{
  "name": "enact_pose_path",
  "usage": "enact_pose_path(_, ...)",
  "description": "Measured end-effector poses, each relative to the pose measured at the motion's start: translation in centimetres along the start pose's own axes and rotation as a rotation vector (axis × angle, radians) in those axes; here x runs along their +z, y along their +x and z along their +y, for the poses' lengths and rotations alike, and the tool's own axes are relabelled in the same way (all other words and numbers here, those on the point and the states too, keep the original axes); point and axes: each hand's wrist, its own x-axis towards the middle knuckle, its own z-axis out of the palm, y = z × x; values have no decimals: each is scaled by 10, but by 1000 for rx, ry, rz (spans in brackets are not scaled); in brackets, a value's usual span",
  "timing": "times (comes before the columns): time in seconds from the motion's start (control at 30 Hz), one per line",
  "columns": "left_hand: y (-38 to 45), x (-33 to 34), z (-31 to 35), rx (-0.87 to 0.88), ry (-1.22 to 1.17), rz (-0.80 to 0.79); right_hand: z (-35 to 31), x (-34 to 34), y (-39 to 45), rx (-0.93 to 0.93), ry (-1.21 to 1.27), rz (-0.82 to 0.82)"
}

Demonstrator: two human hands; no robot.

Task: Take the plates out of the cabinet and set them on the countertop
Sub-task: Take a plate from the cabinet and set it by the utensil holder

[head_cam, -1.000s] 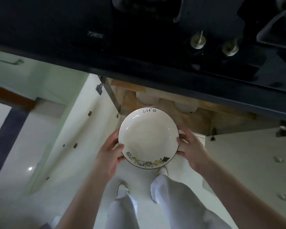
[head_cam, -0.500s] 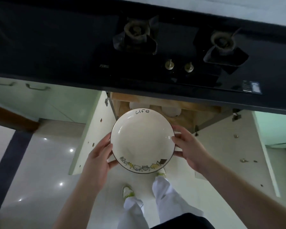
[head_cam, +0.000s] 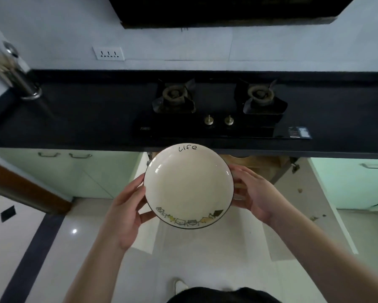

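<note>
A: How are the hands set?
B: The left hand (head_cam: 124, 212) and right hand (head_cam: 254, 194) reach forward, fingers clamped on opposite rims of the plate (head_cam: 188, 185), held level between them.
A: And past the fingertips?
B: The open cabinet (head_cam: 258, 165), then the black countertop (head_cam: 85, 119) with the stove (head_cam: 218, 110), then the wall.
</note>
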Motion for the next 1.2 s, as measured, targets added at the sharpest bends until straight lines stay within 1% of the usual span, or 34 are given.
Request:
enact_pose_path(0.13, -22, 23, 4, 6, -3, 11, -9, -24, -18, -34, 19, -37)
enact_pose_path(0.23, -39, 41, -2, -4, -11, 50, -10, -42, -29, -53, 3, -67)
enact_pose_path(0.37, -63, 58, -13, -12, -50, 159, -11, -54, -35, -79, -56, -129)
enact_pose_path(0.47, -84, 54, -11, 6, -93, 255, -10, -43, -36, -89, -117, -194)
enact_pose_path(0.6, -111, 30, 0, 22, -115, 368, -6, -1, -38, -100, -189, -240)
enact_pose_path(0.8, -147, -36, 10, 11, -252, 538, 2, 80, -44, -121, -232, -378)
enact_pose_path(0.97, -172, -106, 21, 13, -323, 629, 22, 163, -49, -134, -320, -414)
enact_pose_path(1.1, -188, -162, 35, 14, -357, 703, 36, 229, -57, -125, -330, -468)
enact_pose_path(1.2, -193, -193, 43, 3, -375, 745, 42, 262, -58, -109, -323, -508)
